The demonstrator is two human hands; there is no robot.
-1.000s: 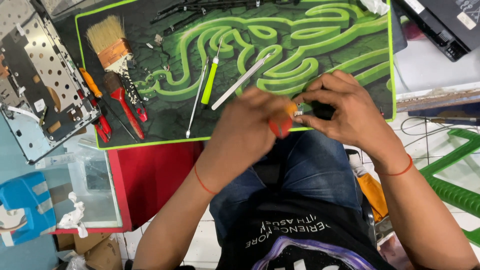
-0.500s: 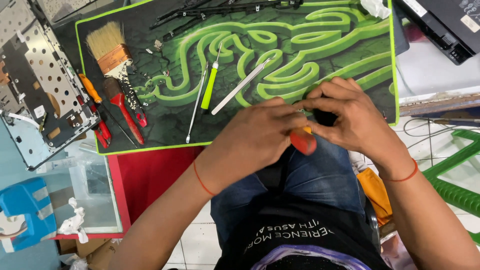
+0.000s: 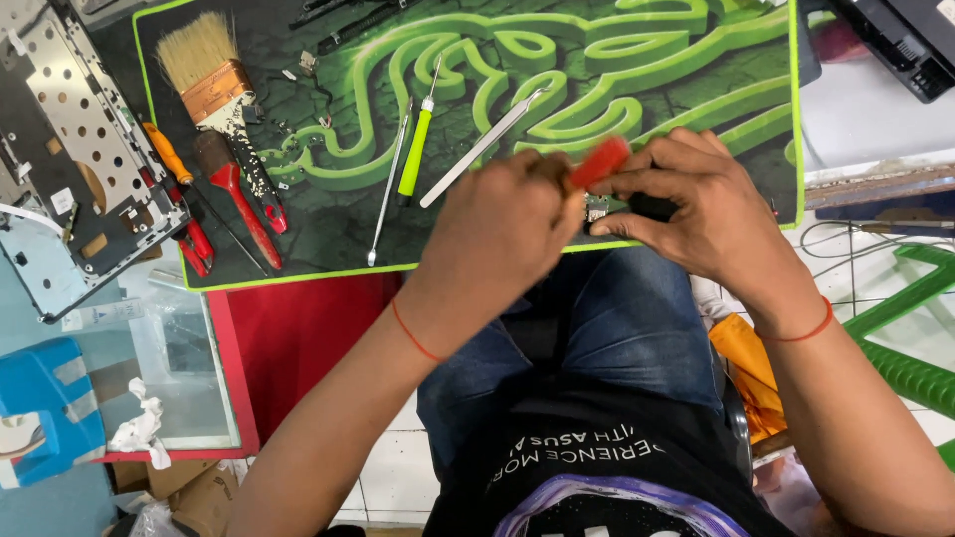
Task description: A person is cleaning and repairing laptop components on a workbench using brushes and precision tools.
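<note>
- A red-handled tool [image 3: 599, 162] was gripped in the closed left hand [image 3: 502, 234], its handle blurred.
- A small dark part [image 3: 637, 207], possibly a circuit piece, was pinched in the right hand [image 3: 696, 204], held at the mat's [image 3: 298, 224] near edge, above the lap.
- Tweezers [image 3: 482, 147], a green screwdriver [image 3: 416, 151] and a thin probe [image 3: 386, 194] were laid just beyond the left hand.
- A brush [image 3: 214, 75] and a laptop chassis [image 3: 70, 149] were seen further left.

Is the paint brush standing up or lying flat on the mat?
Lying flat: the paint brush rests lengthwise on the green mat, bristles toward its far corner.
</note>
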